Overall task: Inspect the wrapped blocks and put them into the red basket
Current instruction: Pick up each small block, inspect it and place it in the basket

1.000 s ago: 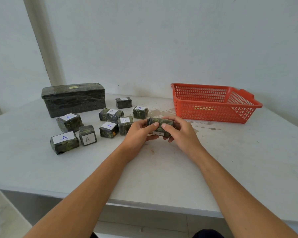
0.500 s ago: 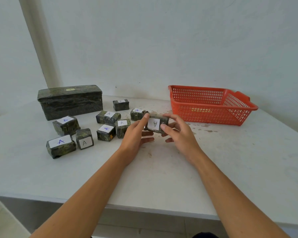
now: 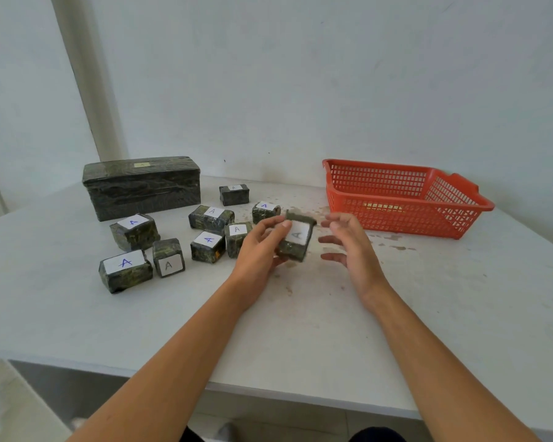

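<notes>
Our left hand point(image 3: 261, 247) grips the held block point(image 3: 296, 240) from its left side. The thumb tip presses at the top of the label face and the fingers curl round the block's edge. The block is raised above the table and tilted, with its white label marked "A" turned towards us. Its outline is smeared by motion.

Our right hand point(image 3: 348, 247) hangs just beside the block's right edge with fingers spread and relaxed, holding nothing. We see a narrow gap between it and the block.

The held block is over the middle of the white table point(image 3: 300, 330), left of the red basket point(image 3: 396, 215). The basket stands at the back right, apart from both hands.

To the left lie eight loose blocks point(image 3: 208, 247) in the same dark wrap, each with a white "A" label. The nearest is partly hidden behind our left hand. Behind them, near the back of the table, stands a large wrapped box point(image 3: 141, 189).
</notes>
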